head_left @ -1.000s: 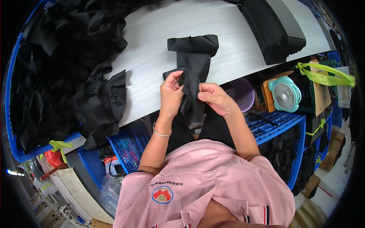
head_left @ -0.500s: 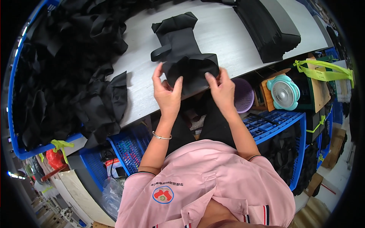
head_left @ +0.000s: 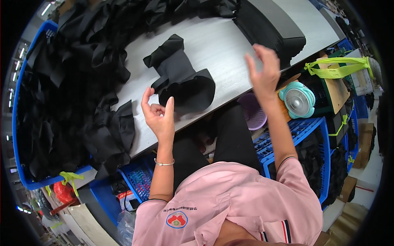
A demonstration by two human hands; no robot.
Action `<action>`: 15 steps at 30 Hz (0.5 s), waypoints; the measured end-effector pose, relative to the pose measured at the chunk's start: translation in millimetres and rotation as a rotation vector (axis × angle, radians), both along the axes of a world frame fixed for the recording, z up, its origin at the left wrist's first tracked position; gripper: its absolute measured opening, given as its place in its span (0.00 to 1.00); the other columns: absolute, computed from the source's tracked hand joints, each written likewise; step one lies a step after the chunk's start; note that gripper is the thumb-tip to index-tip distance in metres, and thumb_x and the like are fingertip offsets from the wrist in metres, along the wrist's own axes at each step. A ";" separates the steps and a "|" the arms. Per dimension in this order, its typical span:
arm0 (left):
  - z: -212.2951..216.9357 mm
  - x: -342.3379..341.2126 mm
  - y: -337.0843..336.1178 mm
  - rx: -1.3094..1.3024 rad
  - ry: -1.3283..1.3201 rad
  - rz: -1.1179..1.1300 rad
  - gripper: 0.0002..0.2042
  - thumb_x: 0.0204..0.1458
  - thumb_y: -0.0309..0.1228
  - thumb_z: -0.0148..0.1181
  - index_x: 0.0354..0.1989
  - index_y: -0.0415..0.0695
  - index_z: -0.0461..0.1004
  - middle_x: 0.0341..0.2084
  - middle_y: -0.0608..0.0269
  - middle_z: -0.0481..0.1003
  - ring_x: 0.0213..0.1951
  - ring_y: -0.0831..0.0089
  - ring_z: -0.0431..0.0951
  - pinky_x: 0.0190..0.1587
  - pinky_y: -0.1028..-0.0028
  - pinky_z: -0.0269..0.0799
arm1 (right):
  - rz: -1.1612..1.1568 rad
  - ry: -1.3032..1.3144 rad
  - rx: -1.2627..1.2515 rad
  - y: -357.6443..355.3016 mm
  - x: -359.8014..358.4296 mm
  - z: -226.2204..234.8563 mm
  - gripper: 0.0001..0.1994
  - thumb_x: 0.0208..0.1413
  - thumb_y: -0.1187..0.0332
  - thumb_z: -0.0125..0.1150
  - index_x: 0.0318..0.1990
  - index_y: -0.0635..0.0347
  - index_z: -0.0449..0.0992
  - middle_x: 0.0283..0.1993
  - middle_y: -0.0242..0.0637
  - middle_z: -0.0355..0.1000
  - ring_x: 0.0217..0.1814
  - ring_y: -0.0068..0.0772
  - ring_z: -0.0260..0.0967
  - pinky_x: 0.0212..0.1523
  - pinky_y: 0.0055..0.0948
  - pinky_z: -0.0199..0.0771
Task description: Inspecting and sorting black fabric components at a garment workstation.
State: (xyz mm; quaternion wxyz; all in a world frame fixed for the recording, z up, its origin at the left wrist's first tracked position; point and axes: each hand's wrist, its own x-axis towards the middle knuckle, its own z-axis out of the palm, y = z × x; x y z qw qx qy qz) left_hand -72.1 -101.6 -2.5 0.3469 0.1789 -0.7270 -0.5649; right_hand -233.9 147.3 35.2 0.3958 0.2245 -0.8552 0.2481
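A sewn black fabric piece with wide, curled ends and a small side strap lies on the white table. Beside its near left corner is my left hand, thumb and forefinger spread apart, with nothing seen in it. The thumb overlaps the fabric's edge; whether it touches I cannot tell. My right hand, slightly blurred, is off the piece to the right, fingers apart and holding nothing visible. It hovers over the table edge close to a thick stack of flat black pieces.
A large heap of black fabric fills the left side in a blue crate. Below the table's right edge are a purple basket, a teal fan and a blue crate. A yellow-green strap hangs beyond.
Both hands have let go of the black fabric piece, which now rests on the table. My right hand has moved up and right toward the stack; the left has drawn slightly left.
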 end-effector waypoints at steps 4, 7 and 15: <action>-4.0 15.3 6.0 0.122 0.084 0.054 0.30 0.53 0.20 0.65 0.65 0.36 0.61 0.57 0.55 0.69 0.27 0.86 0.69 0.31 0.84 0.66 | -0.442 0.340 0.268 37.6 -81.1 45.1 0.26 0.54 0.52 0.68 0.55 0.60 0.74 0.44 0.41 0.75 0.51 0.43 0.71 0.52 0.41 0.68; -8.4 24.9 9.4 0.172 0.086 0.045 0.27 0.55 0.19 0.61 0.64 0.36 0.62 0.58 0.55 0.68 0.30 0.85 0.70 0.33 0.83 0.67 | -0.421 -0.236 0.350 89.3 -130.0 46.6 0.24 0.58 0.46 0.61 0.50 0.55 0.82 0.47 0.38 0.77 0.52 0.43 0.74 0.50 0.39 0.72; -12.9 46.6 29.1 0.254 0.072 -0.112 0.18 0.59 0.21 0.56 0.58 0.36 0.69 0.48 0.57 0.76 0.30 0.84 0.73 0.28 0.85 0.66 | -0.427 -0.145 0.446 89.0 -129.9 54.0 0.14 0.61 0.55 0.58 0.34 0.57 0.80 0.36 0.33 0.76 0.42 0.41 0.77 0.41 0.35 0.77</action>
